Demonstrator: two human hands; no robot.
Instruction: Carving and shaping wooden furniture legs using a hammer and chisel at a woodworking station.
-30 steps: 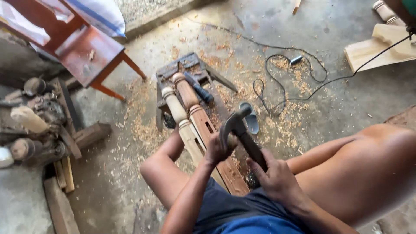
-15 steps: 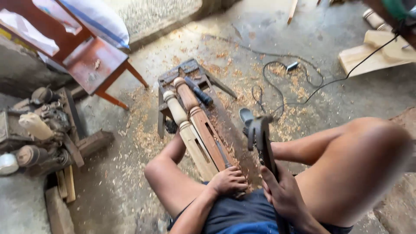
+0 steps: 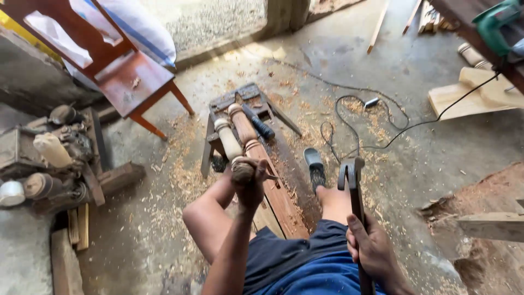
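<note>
My right hand [image 3: 373,250] grips the handle of a claw hammer [image 3: 352,180], whose head points up beside my right knee. My left hand [image 3: 248,177] is closed over something small and pressed down on a turned wooden post [image 3: 245,131]. Two turned posts, one pale [image 3: 226,139] and one reddish, lie lengthwise on a low wooden workbench [image 3: 284,202] that I sit astride. A dark-handled tool [image 3: 259,125] lies on the bench near the posts' far ends.
Wood shavings cover the concrete floor. A red wooden chair [image 3: 131,82] stands at the far left, with old machine parts [image 3: 49,164] beside it. A black cable [image 3: 376,131] loops across the floor to the right. A sandal [image 3: 315,166] lies beside the bench. Timber pieces [image 3: 469,98] lie far right.
My right hand has swung the hammer from over the bench out to the right. My left hand has moved forward along the bench onto the reddish post. The camera has tilted.
</note>
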